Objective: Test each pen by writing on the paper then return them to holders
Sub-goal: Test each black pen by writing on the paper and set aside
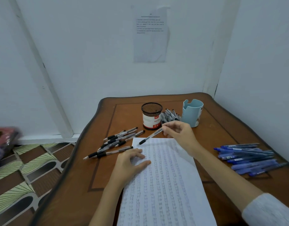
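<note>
Just left of my left hand (129, 162), a loose heap of black pens (117, 142) lies on the counter (222, 128), about nine as far as I can count through the overlap. That hand lies flat with relaxed fingers, pressing down the one sheet of paper (165, 185), which is covered almost to the top in columns of test marks, so I judge a good share of the testing done. Beyond my hands stands the mesh holder (151, 115), with no pens showing in it. My right hand (179, 132) pinches one black pen (151, 136) by its rear end, the dark tip hanging over the paper's top left corner. Behind that hand a small heap of pens (170, 115) sits between the two holders, too bunched to count. The blue holder (192, 112) also shows none. Well right of the hand lie the blue pens (248, 157), a dozen or more. Returning every pen is left.
</note>
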The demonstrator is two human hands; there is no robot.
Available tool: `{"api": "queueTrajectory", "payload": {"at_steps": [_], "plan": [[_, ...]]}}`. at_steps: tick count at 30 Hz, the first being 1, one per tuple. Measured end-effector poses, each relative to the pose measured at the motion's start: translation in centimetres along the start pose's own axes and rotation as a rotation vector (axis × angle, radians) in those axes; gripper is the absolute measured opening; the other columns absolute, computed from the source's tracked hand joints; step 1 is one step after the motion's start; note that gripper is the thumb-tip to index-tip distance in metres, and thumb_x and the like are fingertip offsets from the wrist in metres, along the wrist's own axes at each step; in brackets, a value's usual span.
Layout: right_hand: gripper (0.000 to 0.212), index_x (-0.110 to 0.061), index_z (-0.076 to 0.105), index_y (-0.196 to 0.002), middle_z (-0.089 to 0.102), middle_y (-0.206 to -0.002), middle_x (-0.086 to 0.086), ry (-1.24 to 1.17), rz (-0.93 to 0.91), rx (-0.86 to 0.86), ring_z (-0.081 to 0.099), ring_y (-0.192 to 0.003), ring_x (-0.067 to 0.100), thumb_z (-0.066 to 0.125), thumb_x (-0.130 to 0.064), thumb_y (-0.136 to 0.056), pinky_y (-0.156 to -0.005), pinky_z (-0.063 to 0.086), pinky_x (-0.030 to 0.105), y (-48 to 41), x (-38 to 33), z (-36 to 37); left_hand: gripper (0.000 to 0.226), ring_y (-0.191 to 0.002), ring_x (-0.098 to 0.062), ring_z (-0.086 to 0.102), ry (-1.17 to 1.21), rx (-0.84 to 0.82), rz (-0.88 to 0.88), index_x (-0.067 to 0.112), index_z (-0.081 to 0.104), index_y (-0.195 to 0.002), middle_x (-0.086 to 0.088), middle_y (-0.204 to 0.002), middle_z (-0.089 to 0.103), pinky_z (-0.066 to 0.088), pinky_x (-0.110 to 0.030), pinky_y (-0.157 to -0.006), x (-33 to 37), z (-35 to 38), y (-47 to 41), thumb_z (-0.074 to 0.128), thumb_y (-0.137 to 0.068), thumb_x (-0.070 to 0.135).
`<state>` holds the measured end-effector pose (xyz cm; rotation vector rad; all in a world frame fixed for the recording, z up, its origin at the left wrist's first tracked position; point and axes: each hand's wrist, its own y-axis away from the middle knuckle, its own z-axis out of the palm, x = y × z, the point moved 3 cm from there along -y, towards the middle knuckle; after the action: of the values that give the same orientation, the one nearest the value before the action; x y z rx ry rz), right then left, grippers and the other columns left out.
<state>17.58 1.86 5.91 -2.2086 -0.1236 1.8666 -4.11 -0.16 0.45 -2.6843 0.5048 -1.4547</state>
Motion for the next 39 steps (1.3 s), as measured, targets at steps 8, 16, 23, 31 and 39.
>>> {"api": "queueTrajectory", "payload": {"at_steps": [8, 16, 23, 31, 39], "plan": [[0.021, -0.013, 0.061, -0.107, 0.056, -0.069, -0.001, -0.816, 0.196, 0.164, 0.052, -0.056, 0.009, 0.044, -0.023, -0.101, -0.063, 0.051, 0.025, 1.9, -0.7, -2.7, 0.022, -0.118, -0.004, 0.054, -0.002, -0.001, 0.005, 0.03, 0.072, -0.088, 0.01, -0.118, 0.065, 0.037, -0.017, -0.096, 0.0, 0.1, 0.0, 0.081, -0.07, 0.04], [0.029, -0.014, 0.061, -0.098, 0.035, -0.049, -0.007, -1.032, 0.395, 0.15, 0.021, -0.032, 0.003, 0.033, -0.014, -0.096, -0.031, 0.014, 0.016, 3.4, 0.5, -3.4, 0.022, -0.117, -0.005, 0.055, 0.006, 0.005, 0.013, 0.029, 0.072, -0.088, 0.008, -0.118, 0.066, 0.041, -0.023, -0.1, 0.0, 0.1, 0.2, 0.081, -0.07, 0.038], [0.027, -0.002, 0.065, -0.112, 0.071, -0.105, 0.015, -0.98, 0.424, 0.134, 0.048, -0.049, 0.006, 0.052, -0.007, -0.089, -0.035, 0.036, 0.01, 4.2, 1.0, -4.8, 0.022, -0.117, -0.005, 0.055, 0.003, 0.007, 0.012, 0.025, 0.073, -0.09, 0.007, -0.119, 0.066, 0.039, -0.017, -0.097, 0.0, 0.1, 0.2, 0.081, -0.072, 0.035], [0.052, 0.004, 0.065, -0.105, 0.062, -0.065, 0.01, -0.862, 0.651, 0.141, 0.051, -0.047, 0.01, 0.045, -0.043, -0.098, -0.037, 0.041, 0.015, 4.9, 2.8, -4.0, 0.022, -0.115, -0.004, 0.056, -0.008, 0.024, 0.028, 0.025, 0.073, -0.09, 0.007, -0.117, 0.066, 0.04, -0.016, -0.095, 0.1, 0.1, 0.3, 0.082, -0.072, 0.033], [0.024, -0.006, 0.055, -0.083, 0.059, -0.061, 0.01, -0.354, 0.412, 0.346, 0.05, -0.042, 0.011, 0.055, -0.025, -0.097, -0.038, 0.039, 0.018, 4.6, 3.8, -4.3, 0.024, -0.113, -0.001, 0.056, -0.014, 0.032, 0.042, 0.024, 0.073, -0.092, 0.008, -0.116, 0.066, 0.036, -0.002, -0.086, -0.1, 0.1, 0.2, 0.081, -0.071, 0.034]]}}
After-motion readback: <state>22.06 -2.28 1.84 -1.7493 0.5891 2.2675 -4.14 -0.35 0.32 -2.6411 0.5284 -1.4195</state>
